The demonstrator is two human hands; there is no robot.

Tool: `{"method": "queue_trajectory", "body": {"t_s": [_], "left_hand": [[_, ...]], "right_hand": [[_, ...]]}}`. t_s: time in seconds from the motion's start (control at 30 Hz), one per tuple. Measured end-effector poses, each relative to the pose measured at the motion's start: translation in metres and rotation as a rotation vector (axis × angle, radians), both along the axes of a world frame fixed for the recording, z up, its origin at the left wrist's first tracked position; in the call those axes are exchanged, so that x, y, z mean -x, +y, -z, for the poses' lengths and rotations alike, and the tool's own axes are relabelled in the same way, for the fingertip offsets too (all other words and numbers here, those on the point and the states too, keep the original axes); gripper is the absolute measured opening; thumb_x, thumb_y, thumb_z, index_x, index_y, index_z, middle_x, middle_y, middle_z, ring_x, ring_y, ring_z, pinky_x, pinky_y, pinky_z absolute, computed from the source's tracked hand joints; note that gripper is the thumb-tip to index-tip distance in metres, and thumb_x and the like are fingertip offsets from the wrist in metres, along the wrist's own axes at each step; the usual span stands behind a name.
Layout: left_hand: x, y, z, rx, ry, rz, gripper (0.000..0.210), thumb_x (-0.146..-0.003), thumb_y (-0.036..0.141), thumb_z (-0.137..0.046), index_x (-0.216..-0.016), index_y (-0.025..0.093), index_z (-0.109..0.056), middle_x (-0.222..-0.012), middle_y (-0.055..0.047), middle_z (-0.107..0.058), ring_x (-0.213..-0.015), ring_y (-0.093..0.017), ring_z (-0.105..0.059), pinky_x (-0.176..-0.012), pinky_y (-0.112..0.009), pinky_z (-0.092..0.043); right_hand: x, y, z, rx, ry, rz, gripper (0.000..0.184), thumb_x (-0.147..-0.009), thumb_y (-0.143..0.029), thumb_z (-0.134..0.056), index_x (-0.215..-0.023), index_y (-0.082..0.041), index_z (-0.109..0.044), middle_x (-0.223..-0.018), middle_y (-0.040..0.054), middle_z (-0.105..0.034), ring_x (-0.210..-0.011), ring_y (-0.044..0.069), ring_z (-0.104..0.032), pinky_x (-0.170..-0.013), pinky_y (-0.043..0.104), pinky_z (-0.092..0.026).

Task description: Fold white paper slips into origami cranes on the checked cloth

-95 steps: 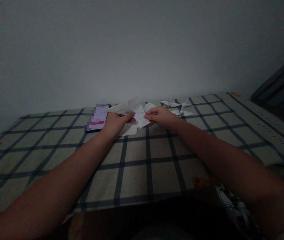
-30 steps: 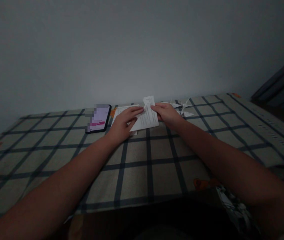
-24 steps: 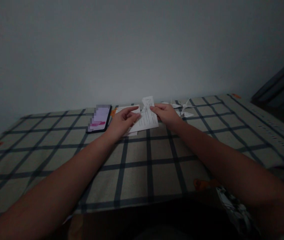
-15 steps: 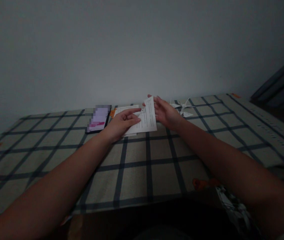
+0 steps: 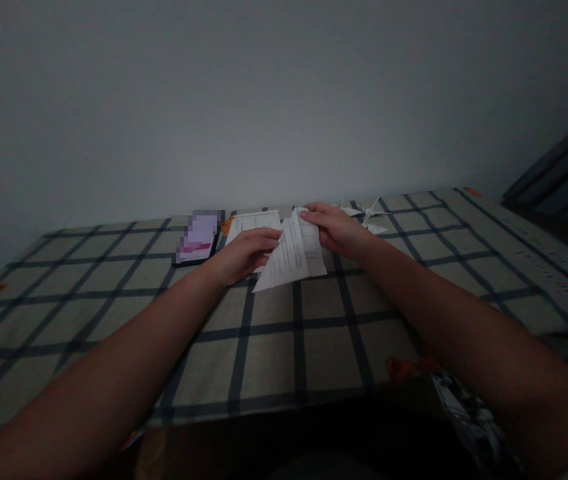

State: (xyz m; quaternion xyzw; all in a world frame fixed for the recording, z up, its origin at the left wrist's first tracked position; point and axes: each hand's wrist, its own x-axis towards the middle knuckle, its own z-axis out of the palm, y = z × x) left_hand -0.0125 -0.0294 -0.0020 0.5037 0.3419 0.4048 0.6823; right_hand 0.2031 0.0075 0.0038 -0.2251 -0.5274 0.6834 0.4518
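Pinching the folded paper [image 5: 289, 257] near its peak with the right hand [image 5: 338, 230], thumb on the near face, fingers mostly tucked behind. Meeting its left edge with the left hand [image 5: 243, 255], half closed, fingers loosely bent; gripping or merely steadying, hard to say. Slanting down between both hands, printed, with a second flap out to the right. Likely next to weightless: soft across the flat, stiffer along the folds, quick to crease or tear. Best taken lightly by the doubled edges near the peak, not by those loose lower flaps. Moving outward now: printed sheets [image 5: 254, 223] lying flat just behind the left hand, close enough to snag. Farther left, a phone [image 5: 199, 239], screen lit. Past the right hand and partly hidden by it, white paper cranes [image 5: 370, 213], easily crushed by a stray knuckle. Beneath everything, a cloth-covered table [image 5: 274, 360]; behind, a bare wall [image 5: 284, 100].
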Motion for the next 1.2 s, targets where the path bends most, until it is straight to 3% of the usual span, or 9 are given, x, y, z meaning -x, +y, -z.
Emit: {"method": "queue_trajectory", "body": {"t_s": [0.1, 0.27, 0.67, 0.97, 1.2], "left_hand": [[-0.002, 0.002, 0.001, -0.015, 0.005, -0.103, 0.029, -0.071, 0.036, -0.08, -0.088, 0.013, -0.075, -0.077, -0.004, -0.071, -0.064, -0.011, -0.063, -0.05, -0.018, -0.047], [-0.005, 0.0, 0.001, -0.061, 0.118, -0.241, 0.023, -0.068, 0.032, -0.083, -0.082, 0.016, -0.075, -0.077, -0.004, -0.072, -0.065, -0.011, -0.063, -0.057, -0.021, -0.047], [-0.001, 0.004, 0.004, -0.119, 0.258, -0.279, 0.02, -0.066, 0.033, -0.08, -0.073, 0.016, -0.072, -0.069, -0.003, -0.067, -0.058, -0.01, -0.057, -0.053, -0.021, -0.044], [-0.005, -0.004, 0.0, -0.163, 0.351, -0.288, 0.015, -0.07, 0.032, -0.076, -0.072, 0.017, -0.072, -0.061, -0.002, -0.062, -0.05, -0.009, -0.05, -0.046, -0.02, -0.04], [-0.005, -0.006, -0.003, -0.16, 0.384, -0.276, 0.011, -0.071, 0.029, -0.073, -0.068, 0.018, -0.072, -0.06, -0.002, -0.061, -0.051, -0.01, -0.051, -0.048, -0.022, -0.043]], "right_hand": [[0.003, -0.003, 0.004, -0.015, -0.19, -0.05, 0.027, -0.073, -0.033, -0.079, -0.089, -0.016, -0.065, -0.078, 0.0003, -0.064, -0.068, 0.011, -0.058, -0.062, 0.024, -0.046], [0.008, -0.012, 0.006, -0.147, -0.366, -0.041, 0.024, -0.077, -0.036, -0.075, -0.088, -0.017, -0.065, -0.075, -0.0002, -0.062, -0.065, 0.011, -0.056, -0.058, 0.024, -0.041], [0.007, -0.01, 0.007, -0.343, -0.493, 0.031, 0.022, -0.078, -0.036, -0.071, -0.085, -0.017, -0.062, -0.073, -0.001, -0.06, -0.067, 0.013, -0.053, -0.061, 0.026, -0.039], [0.008, -0.008, 0.011, -0.362, -0.536, 0.042, 0.025, -0.079, -0.039, -0.069, -0.091, -0.017, -0.073, -0.092, 0.005, -0.071, -0.084, 0.017, -0.061, -0.078, 0.03, -0.046], [0.008, -0.008, 0.01, -0.387, -0.572, 0.03, 0.022, -0.079, -0.036, -0.068, -0.088, -0.017, -0.072, -0.089, 0.0046, -0.07, -0.082, 0.017, -0.06, -0.077, 0.031, -0.045]]}}
